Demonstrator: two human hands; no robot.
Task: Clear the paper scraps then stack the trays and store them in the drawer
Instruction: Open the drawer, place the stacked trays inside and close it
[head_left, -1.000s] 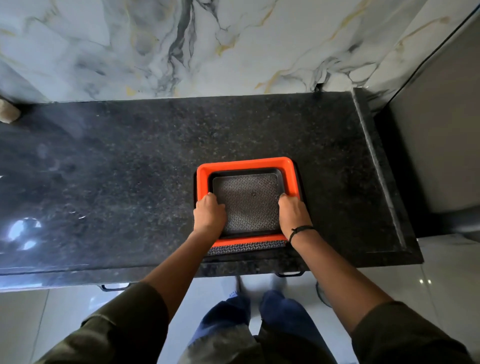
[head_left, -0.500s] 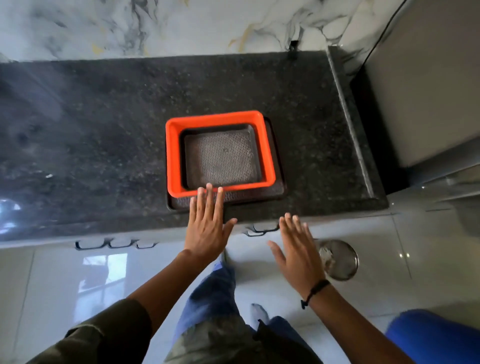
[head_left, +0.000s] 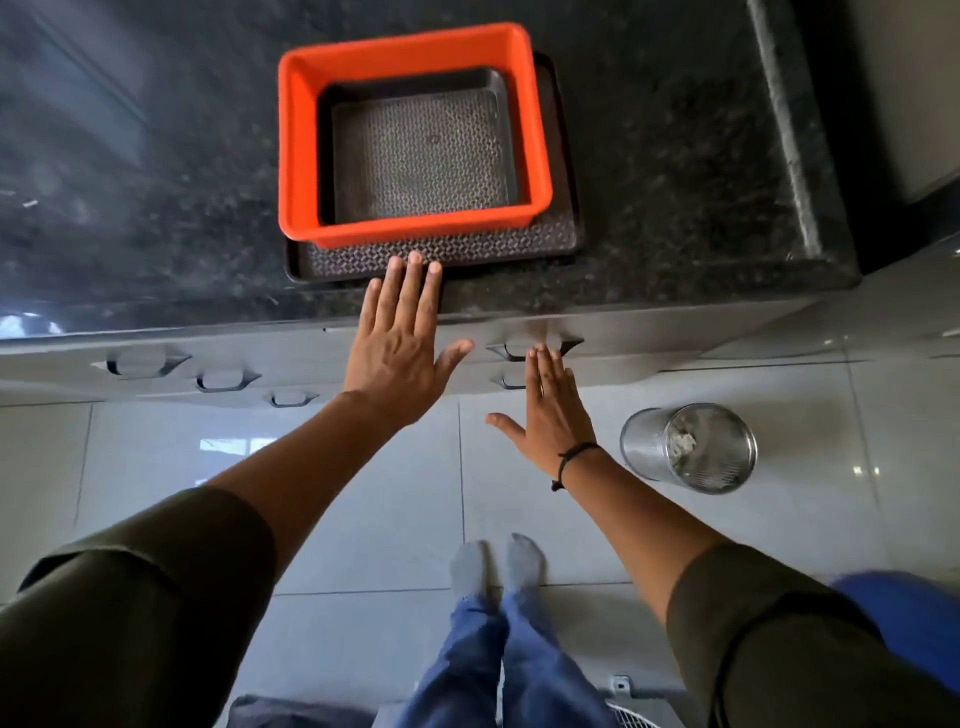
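On the black granite counter (head_left: 156, 171), near its front edge, sits the stack: orange tray (head_left: 413, 228) nested on a wider dark tray (head_left: 457, 248), with a smaller dark tray (head_left: 421, 156) lying inside the orange one. No paper scraps visible on the stack; crumpled paper shows in the mesh bin (head_left: 688, 447) on the floor, right of the stack. Left hand (head_left: 397, 358) flat, fingers spread, tips at the front lip of the bottom tray, gripping nothing. Right hand (head_left: 553, 410) also splayed and empty, below the stack, fingertips just at a drawer handle (head_left: 535, 347). Judgement: trays look like rigid moulded plastic, light, textured floors, smooth rims; loosely nested, so upper ones may slide if tilted. Best hold: both hands under opposite side rims of the bottom tray, kept level. Drawer apparently closed; open first.
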